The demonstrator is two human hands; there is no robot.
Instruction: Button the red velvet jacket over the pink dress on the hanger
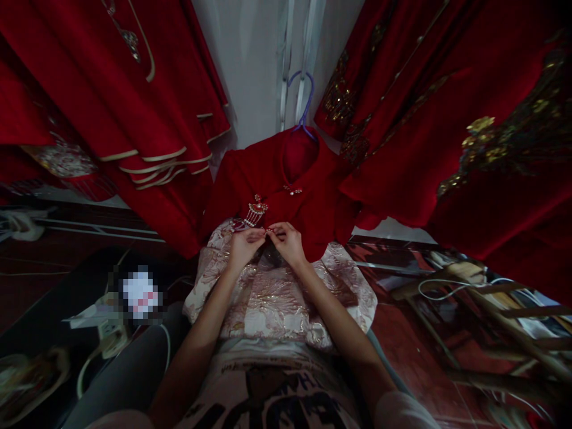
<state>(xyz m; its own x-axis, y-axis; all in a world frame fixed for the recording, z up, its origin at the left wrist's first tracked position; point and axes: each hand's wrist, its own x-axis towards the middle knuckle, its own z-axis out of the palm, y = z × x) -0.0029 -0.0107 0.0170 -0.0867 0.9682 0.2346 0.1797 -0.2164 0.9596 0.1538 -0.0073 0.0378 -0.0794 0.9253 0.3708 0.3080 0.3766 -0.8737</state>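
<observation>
A red jacket [313, 223] with a stand collar hangs from a purple hanger [306, 107] right before me. On its front sit a fan-shaped beaded ornament [256, 208] with dangling strands and a small jewelled clasp [292, 190] below the collar. My left hand [247, 244] and my right hand [286, 241] meet at the jacket's lower front edge, fingertips pinched together. Between them shows a small beaded bit [268, 231], too small to name. Beneath the hands, a pale brocade skirt [277, 295] spreads over my lap.
Red garments [165, 107] with pale trim hang at the left, and others [402, 155] with gold embroidery at the right. A power strip [111, 336] with a white cable lies lower left. A wooden stool or rack [447, 345] stands lower right beside loose cables.
</observation>
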